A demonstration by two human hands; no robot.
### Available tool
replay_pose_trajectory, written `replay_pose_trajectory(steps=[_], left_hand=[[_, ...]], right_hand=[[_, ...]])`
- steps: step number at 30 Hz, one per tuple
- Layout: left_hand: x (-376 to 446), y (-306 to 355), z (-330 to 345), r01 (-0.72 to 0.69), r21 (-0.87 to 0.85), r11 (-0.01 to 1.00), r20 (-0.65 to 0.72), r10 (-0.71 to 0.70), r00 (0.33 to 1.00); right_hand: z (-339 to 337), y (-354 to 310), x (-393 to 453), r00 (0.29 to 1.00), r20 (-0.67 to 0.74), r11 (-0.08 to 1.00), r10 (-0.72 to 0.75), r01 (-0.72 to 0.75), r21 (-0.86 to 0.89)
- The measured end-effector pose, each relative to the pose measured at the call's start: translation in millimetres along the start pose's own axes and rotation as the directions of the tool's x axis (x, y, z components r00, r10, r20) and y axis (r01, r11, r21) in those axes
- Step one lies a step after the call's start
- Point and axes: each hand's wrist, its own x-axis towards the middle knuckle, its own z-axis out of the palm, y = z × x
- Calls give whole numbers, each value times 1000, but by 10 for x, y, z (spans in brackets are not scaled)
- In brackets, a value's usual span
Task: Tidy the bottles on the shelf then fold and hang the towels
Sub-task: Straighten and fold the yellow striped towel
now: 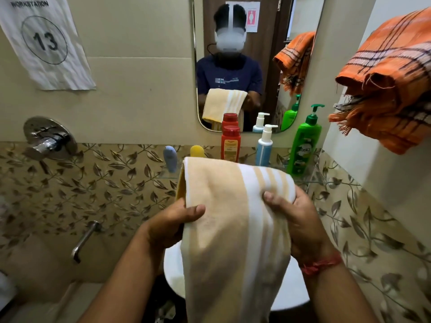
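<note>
Both hands pinch the yellow striped towel (224, 206), left hand (172, 224) and right hand (296, 220) one each side, holding it up so it hangs straight for folding.

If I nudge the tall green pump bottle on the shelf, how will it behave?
The green pump bottle is tall and narrow, so it would probably tip rather than slide. It stands near the glass shelf's right end, so a fall could carry it off. Its glossy plastic looks slippery.
</note>
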Motion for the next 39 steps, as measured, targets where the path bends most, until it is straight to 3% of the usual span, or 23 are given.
replay_pose_trajectory(steps=[3,6,8,11,14,17,21,26,28,31,33,35,38,39], left_hand=[[-45,-120,-20,-47,-11,999,61,47,997],[12,-170,112,-186,-16,982,-167,181,969],[78,-165,178,-200,14,980,-244,197,949],[121,-161,186,-154,10,988,-226,152,962],[45,-221,117,-70,-131,989,-116,55,992],[38,-252,147,-102,-136,985,-166,79,983],[151,-149,213,-139,150,979,-473,194,859],[179,-91,283,-74,346,935,-657,298,692],[147,-61,284,-113,331,937,-595,301,746],[71,-42,265,-221,316,922,-404,342,849],[48,-18,285,-273,339,900,-370,395,841],[68,8,301,-289,398,870,-415,452,789],[108,7,313,-286,480,830,-466,517,718],[113,10,315,-272,498,823,-480,523,704]], right_hand=[[-8,-85,29,998,18,997,58,-59,52],[-125,-21,-61,979,150,989,140,-146,25],[-189,48,-119,970,156,982,187,-179,-60],[-176,46,-113,991,71,986,111,-101,-130],[-118,-25,-97,997,6,997,81,-81,3],[-98,25,-120,992,-5,991,124,-124,52],[-83,78,-121,984,-84,986,156,-150,77],[-112,17,-33,967,-148,978,207,-203,41],[-158,-46,-23,959,-154,965,239,-253,-73],[-255,-169,-11,953,-198,831,229,-298,-469],[-255,-227,-16,972,-200,792,124,-219,-570],[-255,-219,2,979,-203,868,28,-124,-480],[-228,-201,-27,988,-81,977,133,-145,-154],[-208,-203,-72,986,-9,975,166,-165,-147]])
